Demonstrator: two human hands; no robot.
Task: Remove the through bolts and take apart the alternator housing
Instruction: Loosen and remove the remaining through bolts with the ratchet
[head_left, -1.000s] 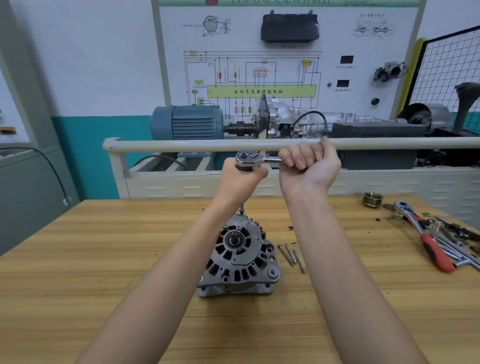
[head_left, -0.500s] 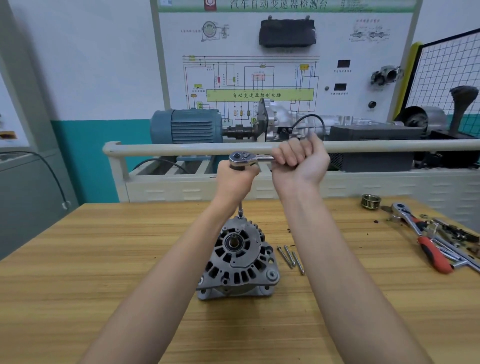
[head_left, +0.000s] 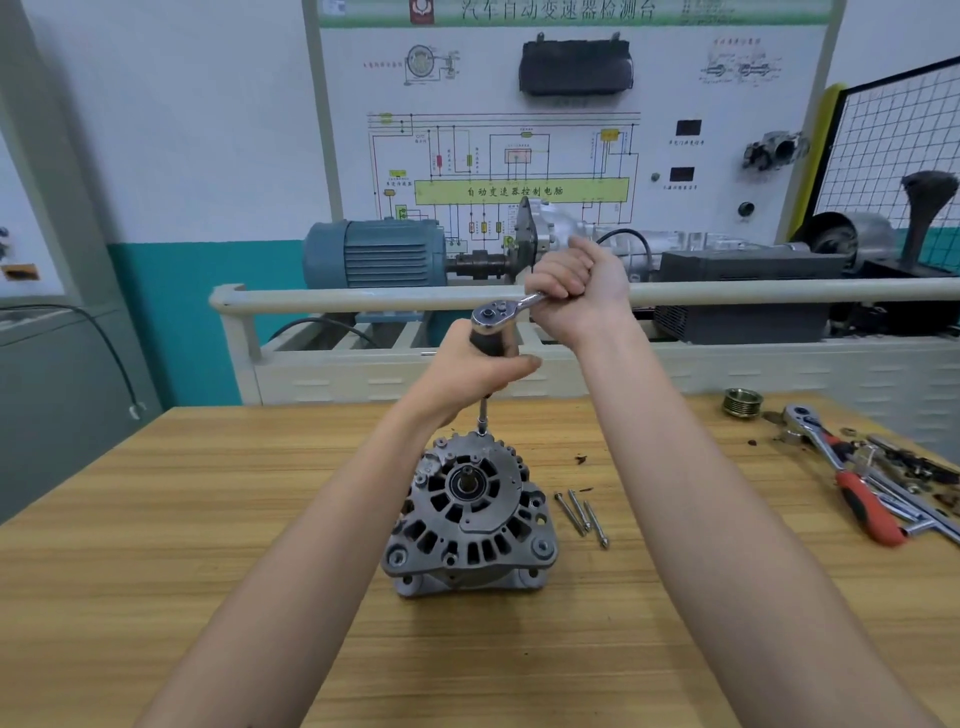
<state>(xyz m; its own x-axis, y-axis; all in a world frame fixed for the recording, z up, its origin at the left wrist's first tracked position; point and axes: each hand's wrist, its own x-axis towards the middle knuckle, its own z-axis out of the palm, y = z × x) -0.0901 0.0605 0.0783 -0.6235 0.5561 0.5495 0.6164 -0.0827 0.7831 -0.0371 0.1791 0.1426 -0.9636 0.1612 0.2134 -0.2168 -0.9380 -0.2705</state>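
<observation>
A grey alternator (head_left: 470, 519) stands on the wooden table (head_left: 156, 545) with its shaft end up. A chrome ratchet wrench (head_left: 493, 313) sits on a long extension (head_left: 483, 415) that reaches down to a bolt at the housing's far rim. My left hand (head_left: 480, 371) grips the dark socket part just under the ratchet head. My right hand (head_left: 574, 288) grips the ratchet handle, which points right and away. Three loose through bolts (head_left: 581, 517) lie on the table right of the alternator.
A pulley (head_left: 743, 402) sits at the far right of the table. A red-handled ratchet (head_left: 852, 486) and several other tools lie beside it near the right edge. A white rail (head_left: 363, 299) and a motor training stand run behind the table.
My right hand has swung the ratchet handle away from me, from pointing right to angled up and to the right. My left hand stays under the ratchet head.
</observation>
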